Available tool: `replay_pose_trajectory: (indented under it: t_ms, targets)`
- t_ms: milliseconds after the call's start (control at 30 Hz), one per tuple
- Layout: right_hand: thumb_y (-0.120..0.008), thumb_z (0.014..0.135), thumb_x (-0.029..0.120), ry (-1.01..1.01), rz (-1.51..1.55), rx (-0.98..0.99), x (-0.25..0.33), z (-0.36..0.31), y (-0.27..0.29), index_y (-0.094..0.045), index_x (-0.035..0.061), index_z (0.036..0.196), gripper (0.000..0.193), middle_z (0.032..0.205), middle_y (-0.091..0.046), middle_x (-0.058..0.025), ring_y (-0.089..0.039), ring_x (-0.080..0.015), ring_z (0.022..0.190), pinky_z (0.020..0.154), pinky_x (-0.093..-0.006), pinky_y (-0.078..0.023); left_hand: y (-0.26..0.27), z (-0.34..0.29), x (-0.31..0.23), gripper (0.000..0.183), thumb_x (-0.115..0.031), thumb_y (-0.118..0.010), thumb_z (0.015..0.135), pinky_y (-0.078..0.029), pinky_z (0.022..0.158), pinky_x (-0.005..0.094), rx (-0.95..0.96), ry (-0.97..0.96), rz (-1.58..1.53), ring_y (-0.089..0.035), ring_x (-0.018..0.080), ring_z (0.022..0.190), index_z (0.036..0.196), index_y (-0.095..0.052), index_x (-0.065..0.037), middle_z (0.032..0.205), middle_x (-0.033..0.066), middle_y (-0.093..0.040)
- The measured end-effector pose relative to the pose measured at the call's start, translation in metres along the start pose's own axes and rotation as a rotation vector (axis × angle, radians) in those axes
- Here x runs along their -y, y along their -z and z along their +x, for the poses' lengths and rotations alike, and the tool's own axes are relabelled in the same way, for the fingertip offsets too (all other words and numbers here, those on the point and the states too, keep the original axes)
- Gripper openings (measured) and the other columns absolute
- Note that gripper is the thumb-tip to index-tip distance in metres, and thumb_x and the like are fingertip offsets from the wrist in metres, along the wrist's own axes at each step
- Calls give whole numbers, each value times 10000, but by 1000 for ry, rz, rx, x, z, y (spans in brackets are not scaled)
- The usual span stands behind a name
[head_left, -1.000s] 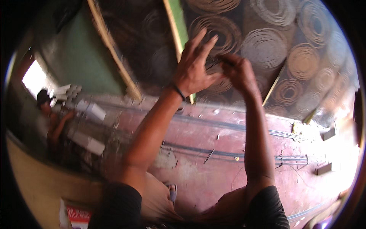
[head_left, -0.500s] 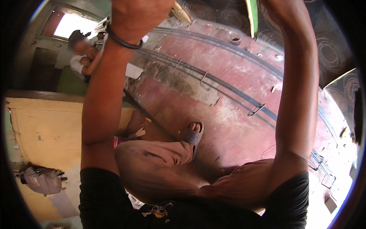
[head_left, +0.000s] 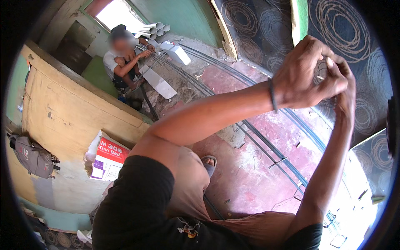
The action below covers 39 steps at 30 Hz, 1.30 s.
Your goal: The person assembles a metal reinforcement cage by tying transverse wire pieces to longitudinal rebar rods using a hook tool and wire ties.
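Both my hands are raised together at the upper right, their fingers meeting. My left hand (head_left: pixel 306 77), with a black band (head_left: pixel 273 96) at the wrist, has its fingers curled and its thumb toward the other hand. My right hand (head_left: pixel 346 85) is bent inward with its fingers closed against the left one's. Whatever may be pinched between them is hidden or too small to make out. Behind them stands a dark wall covering (head_left: pixel 339 29) with pale swirled circles. Below my arms, long thin steel rods (head_left: pixel 260 137) with bent wire stirrups (head_left: pixel 278 161) lie across the floor.
A person (head_left: pixel 123 58) crouches at the far left, hands at the rods' end, near white pipes (head_left: pixel 154 29) and white blocks (head_left: pixel 158 81). A yellow low wall (head_left: pixel 75 108) runs along the left, with a grey bag (head_left: pixel 33 156) and a red-and-white paper sack (head_left: pixel 109 156). The floor (head_left: pixel 250 183) is worn red.
My left hand has swung from the upper left across to the right and met my right hand. The view has turned, bringing the paper sack and more of the patterned wall into sight.
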State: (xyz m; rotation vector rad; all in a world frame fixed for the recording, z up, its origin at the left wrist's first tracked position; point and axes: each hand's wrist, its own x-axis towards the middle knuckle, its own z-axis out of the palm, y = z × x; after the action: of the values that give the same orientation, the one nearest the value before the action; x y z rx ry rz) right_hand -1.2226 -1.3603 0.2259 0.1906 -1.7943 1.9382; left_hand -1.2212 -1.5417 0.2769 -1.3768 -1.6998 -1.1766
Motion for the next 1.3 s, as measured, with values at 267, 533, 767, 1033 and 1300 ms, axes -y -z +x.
replay_pose_trajectory:
  t_ms: [267, 533, 767, 1033, 1300]
  targets:
    - [-653, 847, -1, 209, -313, 260, 60, -20, 13, -573, 15, 1073, 240, 1012, -618, -46, -607, -133, 938, 840, -269, -491, -19, 9, 5, 273, -197, -766, 806, -511, 561, 253, 49, 458, -261, -630, 100, 629, 844, -652, 48, 711, 87, -674]
    - [-647, 850, -8, 326, -286, 253, 75, -31, -62, -593, 15, 1108, 265, 983, -638, -45, -618, -120, 924, 826, -260, -490, 48, -5, 4, 172, -127, -727, 842, -522, 518, 235, -53, 488, -190, -642, 100, 588, 807, -666, 30, 687, 81, -674]
    - [-484, 985, 148, -192, 488, 96, 87, -33, -150, -553, 3, 1038, 169, 790, -568, -46, -554, -166, 695, 687, -324, -498, 113, -1, 0, 145, -156, -690, 895, -451, 562, 204, -186, 481, -190, -563, 62, 613, 901, -659, -15, 726, 0, -634]
    - [-484, 986, 172, -273, 338, 380, 104, -65, -79, -557, 0, 1122, 231, 678, -417, 36, -447, -130, 627, 643, -340, -463, 73, -2, 24, 126, -182, -667, 901, -483, 648, 261, -88, 650, -872, -595, 108, 636, 854, -630, -71, 754, 23, -635]
    - [-593, 954, 219, -129, -992, 287, 141, -100, -17, -652, 3, 1082, 258, 894, -671, -75, -639, -171, 802, 807, -309, -497, 6, -40, 29, 186, -211, -635, 943, -546, 721, 273, 285, 617, -1238, -644, 142, 739, 966, -615, -27, 812, 54, -662]
